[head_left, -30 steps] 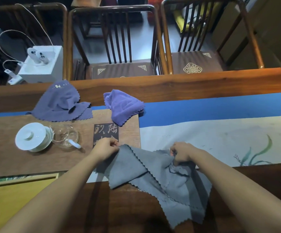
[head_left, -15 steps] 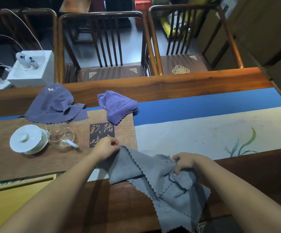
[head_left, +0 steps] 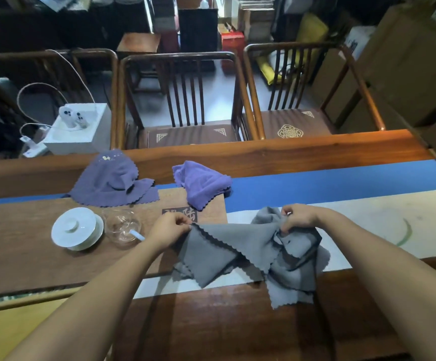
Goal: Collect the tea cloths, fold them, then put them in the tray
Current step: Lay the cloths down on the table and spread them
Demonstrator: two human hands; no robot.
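Both hands pinch the grey tea cloth (head_left: 227, 246); left hand (head_left: 168, 227) holds a scalloped corner, right hand (head_left: 296, 217) grips bunched fabric; two purple cloths (head_left: 115, 183) lie beyond.

Two bare forearms reach in from the near edge of the table (head_left: 237, 321), with no sleeves, watch, rings or gloves showing. The left hand (head_left: 168, 227) and right hand (head_left: 299, 217) are bare too.
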